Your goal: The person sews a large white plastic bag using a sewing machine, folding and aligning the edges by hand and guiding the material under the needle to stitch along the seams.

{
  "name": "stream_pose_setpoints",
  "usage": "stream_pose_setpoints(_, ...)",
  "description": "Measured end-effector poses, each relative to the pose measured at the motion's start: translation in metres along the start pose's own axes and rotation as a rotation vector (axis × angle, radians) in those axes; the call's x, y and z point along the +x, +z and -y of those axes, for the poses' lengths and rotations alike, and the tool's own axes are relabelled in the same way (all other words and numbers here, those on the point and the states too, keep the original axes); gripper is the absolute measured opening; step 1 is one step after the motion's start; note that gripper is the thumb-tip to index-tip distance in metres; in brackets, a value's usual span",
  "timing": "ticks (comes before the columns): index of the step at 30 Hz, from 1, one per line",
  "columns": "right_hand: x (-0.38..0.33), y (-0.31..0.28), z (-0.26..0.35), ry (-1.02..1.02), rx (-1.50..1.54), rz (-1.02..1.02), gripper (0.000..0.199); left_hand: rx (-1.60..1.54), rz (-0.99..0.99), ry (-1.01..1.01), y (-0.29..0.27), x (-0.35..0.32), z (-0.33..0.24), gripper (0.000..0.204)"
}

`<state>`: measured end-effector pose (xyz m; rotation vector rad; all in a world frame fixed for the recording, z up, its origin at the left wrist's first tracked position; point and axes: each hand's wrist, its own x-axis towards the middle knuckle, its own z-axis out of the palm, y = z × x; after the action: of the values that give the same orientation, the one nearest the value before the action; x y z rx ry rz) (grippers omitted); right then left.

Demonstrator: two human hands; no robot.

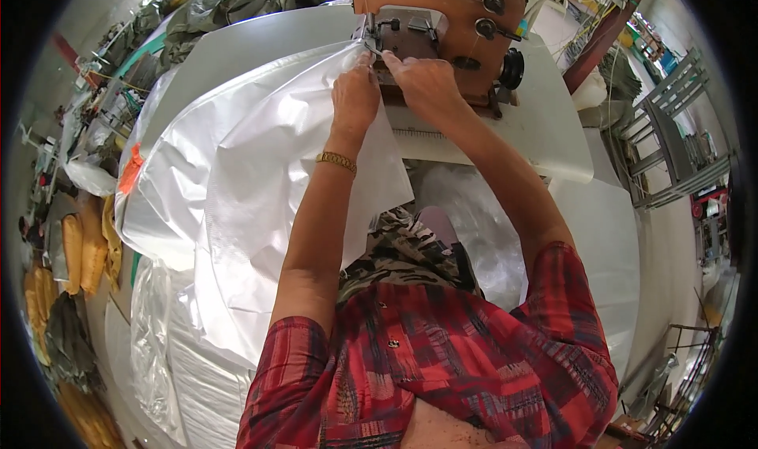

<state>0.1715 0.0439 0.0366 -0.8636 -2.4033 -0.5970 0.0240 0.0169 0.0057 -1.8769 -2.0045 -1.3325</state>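
A large sheet of white woven fabric (237, 173) lies over the white sewing table (553, 125) and hangs off its near edge. My left hand (354, 95), with a gold bracelet on the wrist, pinches the fabric's edge just in front of the needle. My right hand (422, 78) presses on the same edge right beside it, under the head of the orange-brown sewing machine (442, 15). Both hands sit close together at the needle area (371, 43).
More white fabric and clear plastic piles (181, 354) lie on the floor at my left. Dark green cloth (237, 3) is heaped behind the table. Yellow bundles (79, 252) sit far left. Grey metal racks (671, 141) stand at the right.
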Motion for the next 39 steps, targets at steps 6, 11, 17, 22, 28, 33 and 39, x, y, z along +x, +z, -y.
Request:
stream_pose_setpoints(6, -0.008, -0.022, -0.012, 0.178, -0.095, 0.073, 0.046, -0.025, -0.002, -0.015, -0.004, -0.001, 0.002, 0.032)
stream_pose_setpoints(11, 0.03, -0.002, -0.033, 0.204, -0.203, 0.079, 0.025, -0.012, -0.012, -0.006, -0.001, 0.002, -0.002, 0.032)
stream_pose_setpoints(17, 0.043, 0.009, -0.034, 0.17, -0.229, 0.165, 0.01, -0.022, 0.016, -0.029, 0.002, 0.0, -0.002, 0.032)
stream_pose_setpoints(22, 0.046, -0.024, -0.026, 0.166, -0.2, 0.216, 0.015, -0.035, -0.009, -0.008, -0.001, -0.002, 0.001, 0.035)
stream_pose_setpoints(28, 0.11, -0.069, -0.009, -0.115, -0.129, -0.664, 0.022, -0.069, -0.004, -0.003, 0.002, -0.002, 0.006, 0.037)
stream_pose_setpoints(33, 0.155, -0.063, -0.017, -0.101, -0.268, -0.536, 0.018, -0.081, 0.005, -0.03, 0.002, -0.003, 0.003, 0.037)
stream_pose_setpoints(39, 0.173, -0.068, -0.035, -0.162, -0.264, -0.581, 0.02, -0.058, -0.018, -0.018, 0.009, -0.005, 0.005, 0.036)
